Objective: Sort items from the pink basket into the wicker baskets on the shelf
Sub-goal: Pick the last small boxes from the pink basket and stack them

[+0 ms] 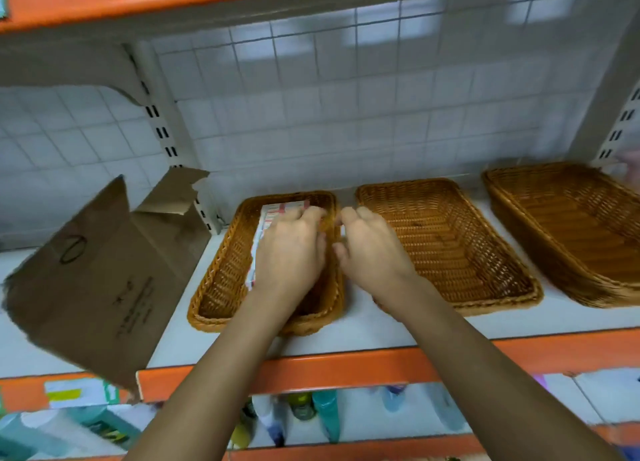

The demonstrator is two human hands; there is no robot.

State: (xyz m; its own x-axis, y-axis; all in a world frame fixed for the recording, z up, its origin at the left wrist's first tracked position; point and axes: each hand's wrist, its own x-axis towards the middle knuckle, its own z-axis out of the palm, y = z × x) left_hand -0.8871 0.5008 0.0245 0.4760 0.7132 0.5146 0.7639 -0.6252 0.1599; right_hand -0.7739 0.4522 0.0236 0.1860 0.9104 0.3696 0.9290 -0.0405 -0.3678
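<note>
Three brown woven wicker baskets are set in a row on the white shelf with an orange front edge (pixel 381 332). At 9 o'clock, a torn brown cardboard box (pixel 104 270) is leaned just beside the narrow left wicker basket (pixel 221 270). A stack of flat white-and-red packets (pixel 273 214) is lodged inside that basket, towards 12 o'clock of it. The left hand (pixel 291 252) is laid over the packets, its fingers (pixel 311 213) curled down around their far end. The right hand (pixel 372 252) is held over the gap to the middle wicker basket (pixel 450 246), its fingers (pixel 349 214) bent against the left basket's right rim; a grip cannot be told. At 3 o'clock the wide right wicker basket (pixel 571 225) is seen.
</note>
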